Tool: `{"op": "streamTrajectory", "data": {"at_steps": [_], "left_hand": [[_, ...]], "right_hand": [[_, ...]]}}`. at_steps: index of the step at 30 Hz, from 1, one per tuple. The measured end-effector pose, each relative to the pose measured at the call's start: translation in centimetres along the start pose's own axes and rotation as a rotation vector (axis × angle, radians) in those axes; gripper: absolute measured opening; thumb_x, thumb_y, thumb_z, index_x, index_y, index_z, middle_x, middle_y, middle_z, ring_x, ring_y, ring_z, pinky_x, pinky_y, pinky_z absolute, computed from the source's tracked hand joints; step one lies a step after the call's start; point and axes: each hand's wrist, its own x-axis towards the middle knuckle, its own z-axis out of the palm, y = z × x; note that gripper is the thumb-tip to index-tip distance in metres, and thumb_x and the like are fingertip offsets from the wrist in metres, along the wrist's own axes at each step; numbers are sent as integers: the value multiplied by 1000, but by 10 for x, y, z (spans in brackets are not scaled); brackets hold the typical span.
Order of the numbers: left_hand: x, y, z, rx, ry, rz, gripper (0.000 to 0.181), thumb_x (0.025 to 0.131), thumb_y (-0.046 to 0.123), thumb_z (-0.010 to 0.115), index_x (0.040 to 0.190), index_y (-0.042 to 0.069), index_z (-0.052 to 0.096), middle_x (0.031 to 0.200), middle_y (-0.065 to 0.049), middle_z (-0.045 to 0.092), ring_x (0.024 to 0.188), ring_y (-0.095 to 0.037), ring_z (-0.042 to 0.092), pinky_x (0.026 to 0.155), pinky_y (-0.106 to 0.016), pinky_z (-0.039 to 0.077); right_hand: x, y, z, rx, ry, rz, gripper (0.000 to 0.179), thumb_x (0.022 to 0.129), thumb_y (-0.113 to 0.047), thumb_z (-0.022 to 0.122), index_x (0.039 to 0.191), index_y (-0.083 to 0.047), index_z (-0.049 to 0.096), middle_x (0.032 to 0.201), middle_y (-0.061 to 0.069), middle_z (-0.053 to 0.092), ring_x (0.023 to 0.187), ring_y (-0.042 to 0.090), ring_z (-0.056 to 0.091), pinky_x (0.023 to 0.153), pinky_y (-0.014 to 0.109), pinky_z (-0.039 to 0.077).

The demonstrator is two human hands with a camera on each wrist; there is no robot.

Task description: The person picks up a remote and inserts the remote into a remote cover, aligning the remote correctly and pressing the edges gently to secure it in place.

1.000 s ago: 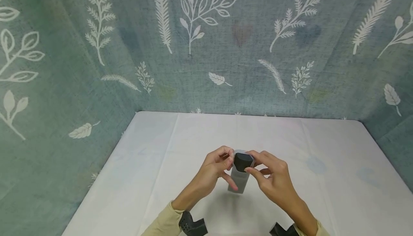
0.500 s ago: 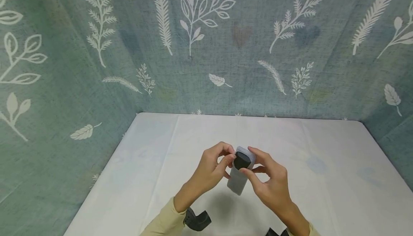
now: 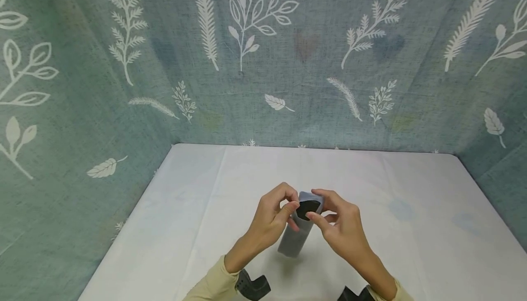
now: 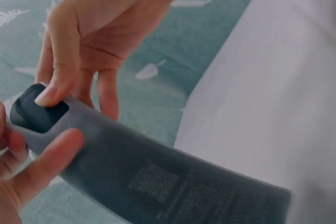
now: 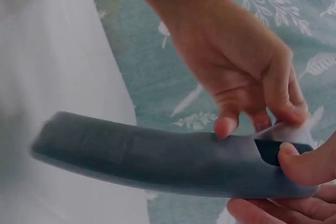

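A long, curved dark device (image 3: 308, 206), resembling a remote control, sits in a translucent grey cover (image 3: 293, 241). Its black end (image 4: 39, 109) shows through an opening in the cover, and a printed QR code shows through in the left wrist view. My left hand (image 3: 273, 212) pinches the cover's edge beside that opening, its other fingers loosely bent. From the other side my right hand (image 3: 343, 223) grips the same end, with the thumb (image 5: 307, 165) pressed on the black part and fingers along the cover's far side. The long end points down toward me, above the table.
Under the hands is a table with a white cloth (image 3: 214, 191). Green-blue fabric with white leaf prints (image 3: 263, 86) hangs behind it and along both sides. A black wrist camera (image 3: 252, 286) sits at each cuff.
The covered device has tilted, its lower end swinging toward me and slightly left. Both hands keep hold near the opening, shifting only slightly.
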Motion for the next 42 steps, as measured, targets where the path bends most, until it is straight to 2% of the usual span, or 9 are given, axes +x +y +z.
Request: {"op": "streamTrajectory", "data": {"at_steps": [4,10,14,19,22,25,32,37,42], "left_hand": [[0,8,-2,57,-8,28,12,88,-13,55,84,-2,51,79,-14,49,62,-32,54,43,-29,54],[-4,-1,0,126,38,-75,24,82,-4,69,94,-1,48,89,-13,50,73,-30,52,53,-28,53],[-10,-18,2,91,68,-146,38,79,-1,74,105,0,47,90,-11,51,75,-28,50,55,-28,54],[-10,-29,5,26,77,-192,35,79,7,76,105,7,54,88,-5,55,74,-16,51,59,-27,54],[-10,-29,6,15,72,-197,32,79,7,76,104,7,57,85,-5,56,72,-13,50,56,-24,52],[-10,-30,6,20,75,-189,29,79,1,75,103,3,58,82,-8,53,68,-15,46,49,-21,45],[-10,-29,-1,18,12,-170,25,80,3,74,99,6,59,81,-7,52,69,-11,45,47,-21,45],[-8,-27,-4,25,-27,-149,23,80,6,75,96,10,59,81,-3,52,68,-11,45,46,-20,42],[-10,-20,2,74,61,-133,22,79,11,77,92,9,59,76,-1,56,61,-8,47,40,-19,45]], "right_hand": [[-1,4,-2,47,12,-8,52,71,8,78,117,-4,57,83,4,71,72,13,67,54,22,55],[-1,9,-6,37,3,-152,53,66,17,76,111,1,54,87,8,71,75,17,68,59,21,55],[1,7,-8,42,-14,-177,52,68,17,75,113,-1,56,92,8,70,76,17,68,63,21,56],[2,6,-6,54,57,-207,44,68,18,74,106,2,59,106,15,66,76,17,69,62,22,56],[4,6,-6,13,56,-190,32,71,15,74,93,-4,61,100,9,67,80,16,69,61,21,56],[6,4,-7,-20,-16,-152,24,78,10,71,87,-9,59,92,1,65,82,16,68,61,21,56],[7,-1,-16,-83,-172,-47,11,89,-4,65,91,-12,57,89,-6,62,84,12,65,65,24,57],[7,-2,-20,-178,-231,-147,12,91,0,59,91,-11,59,89,-6,62,81,8,63,67,28,56],[4,-6,-18,-195,-150,-238,22,82,9,58,84,-12,58,80,-9,58,72,7,61,66,23,54]]}}
